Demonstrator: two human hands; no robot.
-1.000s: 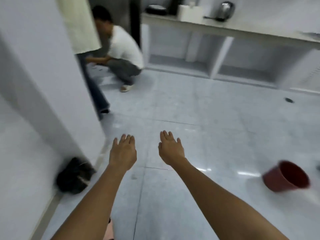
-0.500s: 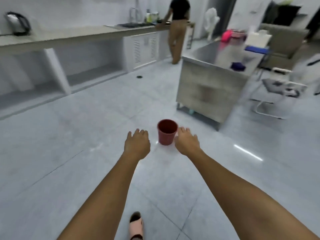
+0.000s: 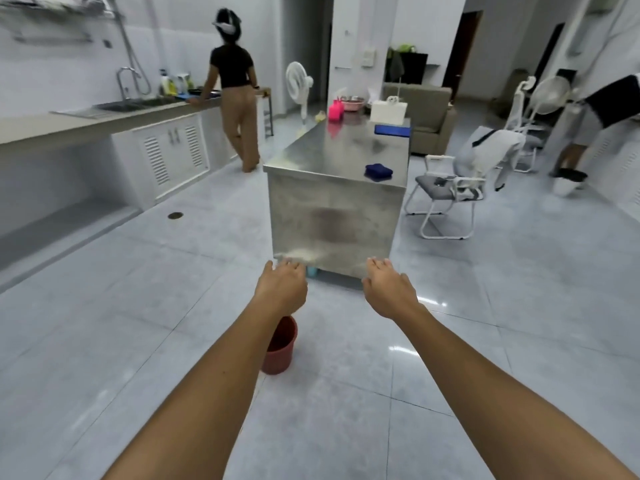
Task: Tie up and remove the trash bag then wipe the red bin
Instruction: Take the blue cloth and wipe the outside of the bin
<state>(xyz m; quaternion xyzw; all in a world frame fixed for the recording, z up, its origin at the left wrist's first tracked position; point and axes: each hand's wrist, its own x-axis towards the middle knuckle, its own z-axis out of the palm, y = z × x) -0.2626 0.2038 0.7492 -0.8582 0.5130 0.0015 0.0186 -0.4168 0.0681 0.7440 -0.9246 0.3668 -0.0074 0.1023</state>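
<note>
Two bare arms reach forward over the tiled floor [image 3: 104, 323] toward a steel island [image 3: 332, 209]. The red bin [image 3: 282, 348] stands upright on the floor, partly hidden under the left forearm. Left hand [image 3: 282, 287] and right hand [image 3: 389, 289]: fingers spread, holding nothing.

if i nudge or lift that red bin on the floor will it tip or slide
The red bin looks like thin plastic with no bag visible in the part that shows, so it is probably light and easy to lift. It narrows toward its base, so a push near the rim may tip it. The tile floor is glossy, so a low nudge would likely make it slide.
</note>
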